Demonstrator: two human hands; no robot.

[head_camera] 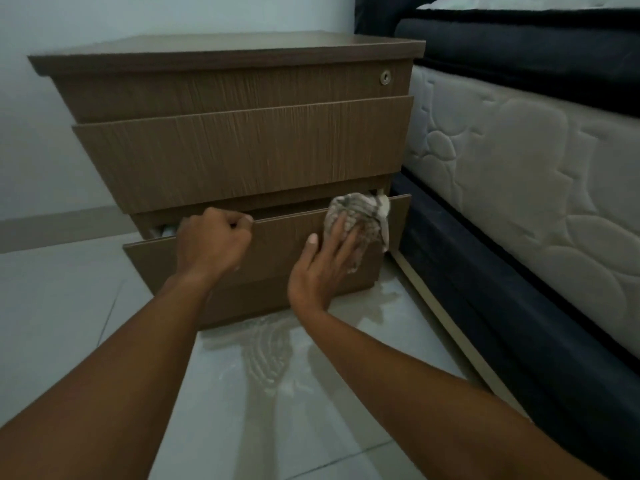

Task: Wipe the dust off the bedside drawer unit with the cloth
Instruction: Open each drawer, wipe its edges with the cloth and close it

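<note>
A brown wood-grain bedside drawer unit (239, 147) stands on the tiled floor beside the bed. Its bottom drawer (277, 247) is pulled partly out. My left hand (211, 242) grips the top edge of that drawer's front, fingers curled over it. My right hand (325, 268) lies flat on a striped grey-and-white cloth (363, 216), pressing it against the right part of the drawer front. The cloth bunches up over the drawer's top right corner. Something pale shows inside the drawer at its left end.
A bed with a quilted white mattress (519, 188) and dark base (502, 306) runs close along the unit's right side. A keyhole (385, 77) sits on the top drawer. Glossy pale floor tiles (86, 306) stretch to the left and front. A pale wall is behind.
</note>
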